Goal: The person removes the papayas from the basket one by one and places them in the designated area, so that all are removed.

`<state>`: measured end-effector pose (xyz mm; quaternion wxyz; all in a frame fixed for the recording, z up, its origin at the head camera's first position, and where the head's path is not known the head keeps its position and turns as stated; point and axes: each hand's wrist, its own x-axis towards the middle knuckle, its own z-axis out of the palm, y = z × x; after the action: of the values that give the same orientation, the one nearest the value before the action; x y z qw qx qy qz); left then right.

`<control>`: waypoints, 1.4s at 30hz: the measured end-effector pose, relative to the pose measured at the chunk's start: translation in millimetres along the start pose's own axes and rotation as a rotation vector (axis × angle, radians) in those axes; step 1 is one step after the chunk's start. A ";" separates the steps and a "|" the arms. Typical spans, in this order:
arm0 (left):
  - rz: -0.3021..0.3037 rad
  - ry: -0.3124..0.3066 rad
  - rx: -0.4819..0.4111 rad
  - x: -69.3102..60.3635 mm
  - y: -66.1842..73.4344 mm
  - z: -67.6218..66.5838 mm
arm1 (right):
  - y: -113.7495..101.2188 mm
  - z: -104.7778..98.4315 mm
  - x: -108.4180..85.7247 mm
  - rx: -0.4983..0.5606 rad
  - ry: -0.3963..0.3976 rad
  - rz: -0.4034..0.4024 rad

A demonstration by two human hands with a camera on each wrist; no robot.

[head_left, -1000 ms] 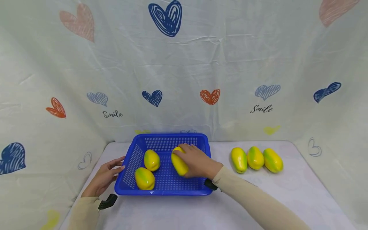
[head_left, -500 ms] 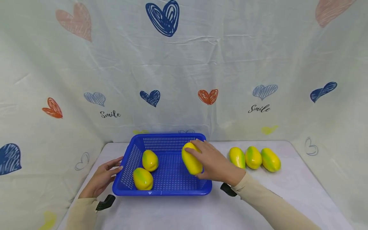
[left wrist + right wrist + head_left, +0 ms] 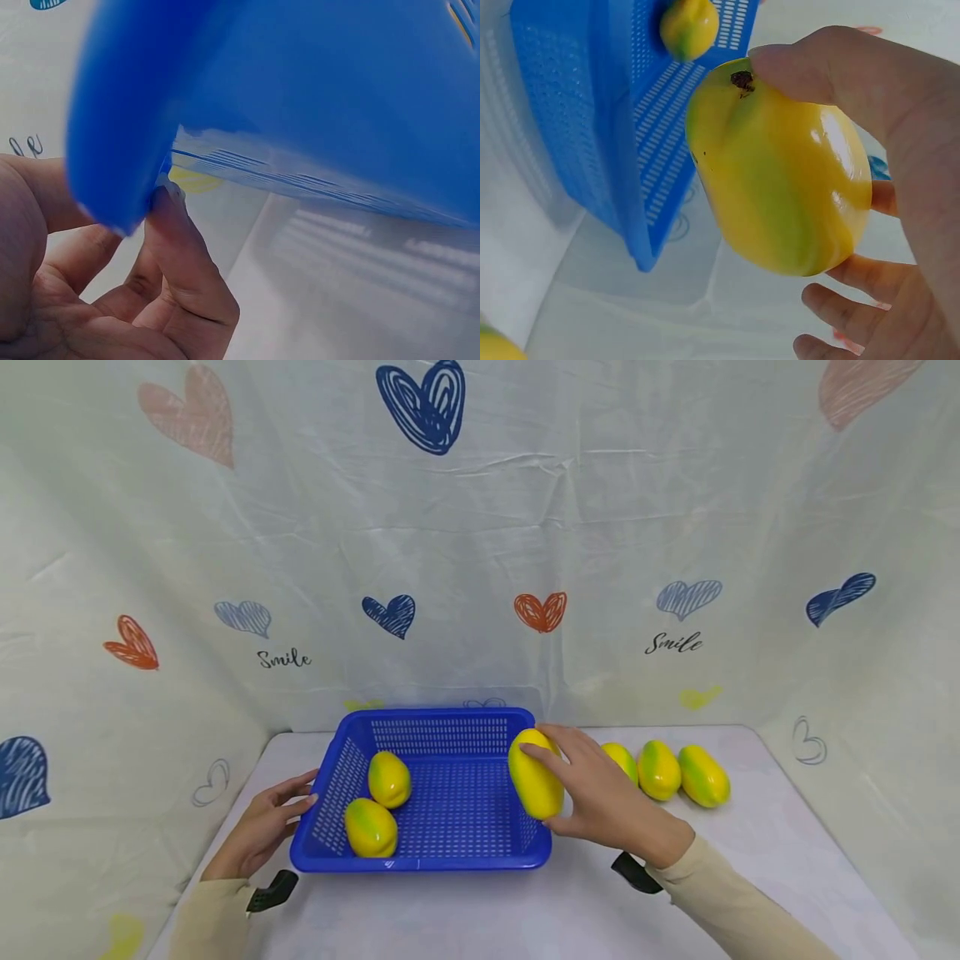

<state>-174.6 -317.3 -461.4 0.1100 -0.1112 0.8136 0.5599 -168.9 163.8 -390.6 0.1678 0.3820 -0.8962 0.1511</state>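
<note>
My right hand (image 3: 611, 793) grips a glossy yellow-green papaya (image 3: 534, 777) over the right rim of a blue plastic basket (image 3: 420, 864). In the right wrist view, the thumb presses near the dark stem mark of the papaya (image 3: 780, 180), with fingers on its far side. My left hand (image 3: 258, 835) pinches the basket's left rim; the left wrist view shows thumb and fingers on either side of the rim (image 3: 112, 150). Two more papayas lie inside the basket at its left, one farther back (image 3: 389, 779) and one nearer the front (image 3: 371, 828).
Right of the basket, three papayas stand in a row on the white-covered table (image 3: 480, 918): one partly hidden by my right hand (image 3: 621, 760), a middle one (image 3: 659, 770) and a right one (image 3: 705, 776). A heart-printed curtain (image 3: 465, 527) hangs behind and along the sides.
My right hand has lifted the papaya from inside the basket and carried it right, to above the right rim. The left hand keeps its hold on the left rim.
</note>
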 end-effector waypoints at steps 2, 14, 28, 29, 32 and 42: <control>0.001 -0.002 -0.003 0.1 -0.3 -0.3 | 2.2 -1.6 -5.8 -0.005 0.015 0.012; -0.002 -0.005 -0.018 0.7 1.4 1.2 | 18.8 0.2 -45.3 -0.003 0.047 0.097; 0.011 -0.016 -0.025 -0.2 0.5 1.6 | 34.7 8.1 -84.8 0.004 0.062 0.181; 0.009 -0.014 -0.025 -0.4 0.6 1.8 | 35.6 8.6 -87.1 0.010 0.061 0.186; 0.006 -0.011 -0.024 -0.6 0.3 2.3 | 37.6 11.6 -94.1 0.015 0.052 0.202; 0.000 -0.008 -0.038 -2.0 -2.8 1.5 | 41.0 28.0 -114.5 0.026 0.026 0.201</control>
<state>-171.8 -316.7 -463.8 0.1111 -0.1113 0.8024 0.5756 -129.5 252.4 -469.2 0.1583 0.2906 -0.9256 0.1838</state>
